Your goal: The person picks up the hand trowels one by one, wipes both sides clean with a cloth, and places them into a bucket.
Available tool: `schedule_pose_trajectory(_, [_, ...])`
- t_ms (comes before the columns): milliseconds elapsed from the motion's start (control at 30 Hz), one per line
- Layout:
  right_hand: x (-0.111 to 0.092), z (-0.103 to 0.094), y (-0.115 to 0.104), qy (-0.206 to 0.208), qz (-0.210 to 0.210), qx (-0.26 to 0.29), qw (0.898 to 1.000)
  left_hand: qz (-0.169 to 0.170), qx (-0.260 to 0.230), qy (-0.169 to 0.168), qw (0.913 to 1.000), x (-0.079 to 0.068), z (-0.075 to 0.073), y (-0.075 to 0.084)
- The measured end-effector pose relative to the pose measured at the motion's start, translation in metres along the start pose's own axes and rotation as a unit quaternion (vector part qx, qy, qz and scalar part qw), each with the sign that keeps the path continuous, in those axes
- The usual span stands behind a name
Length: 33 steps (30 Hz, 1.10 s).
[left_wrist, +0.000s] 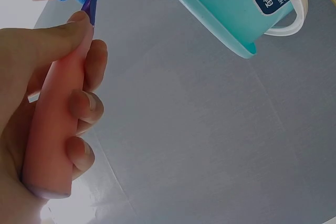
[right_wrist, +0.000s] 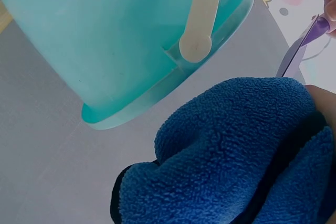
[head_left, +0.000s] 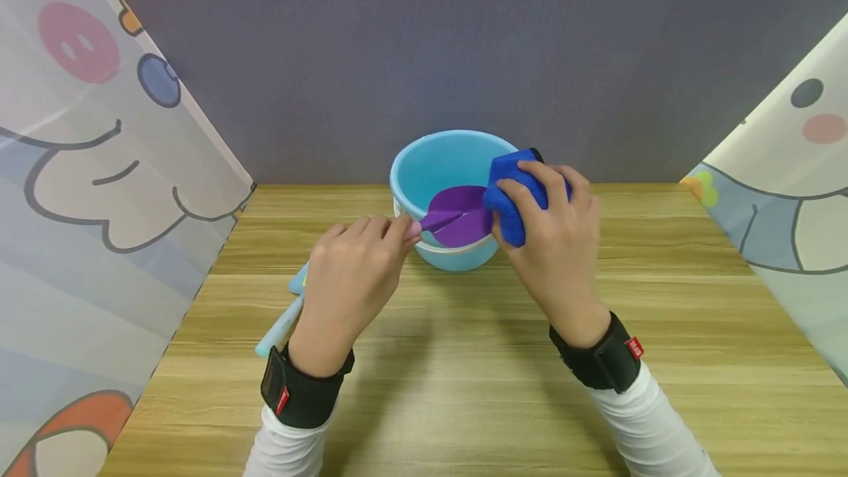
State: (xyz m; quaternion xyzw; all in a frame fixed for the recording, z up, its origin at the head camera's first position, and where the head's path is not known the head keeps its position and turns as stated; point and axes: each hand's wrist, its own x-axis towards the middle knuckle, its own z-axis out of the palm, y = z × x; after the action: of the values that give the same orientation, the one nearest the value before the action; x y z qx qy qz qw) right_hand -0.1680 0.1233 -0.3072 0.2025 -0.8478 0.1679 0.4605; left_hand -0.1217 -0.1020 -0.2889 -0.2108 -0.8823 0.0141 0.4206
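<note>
My left hand (head_left: 358,271) grips the pink handle (left_wrist: 55,114) of a toy shovel, fingers wrapped round it. The shovel's purple blade (head_left: 453,219) extends to the right over the near rim of a light blue bucket (head_left: 457,260). In my right hand (head_left: 559,241) is a bunched blue cloth (head_left: 510,182), held against the far end of the blade. Fluffy pile and a black edge show on the cloth (right_wrist: 226,140) in the right wrist view, where the blade (right_wrist: 294,56) is seen nearly edge-on.
The bucket stands on the wood-grain table (head_left: 464,403) near the grey back wall (head_left: 424,43), its white carrying handle (left_wrist: 296,3) hanging down. Left of my left hand lies a light blue toy tool (head_left: 281,326), partly covered by that hand. Cartoon-printed sheets (head_left: 79,168) flank the table.
</note>
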Motion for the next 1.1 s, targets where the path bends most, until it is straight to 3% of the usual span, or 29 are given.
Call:
schedule_pose_trajectory(800, [0.005,0.001,0.008,0.014,0.022,-0.009,1.0,-0.013,-0.009,-0.014,0.9998,0.001,0.004,-0.002])
schedule_pose_trajectory(1100, [0.008,-0.007,0.017,0.028,0.039,-0.005,0.999,-0.04,0.015,0.023,0.9988,0.003,0.009,-0.006])
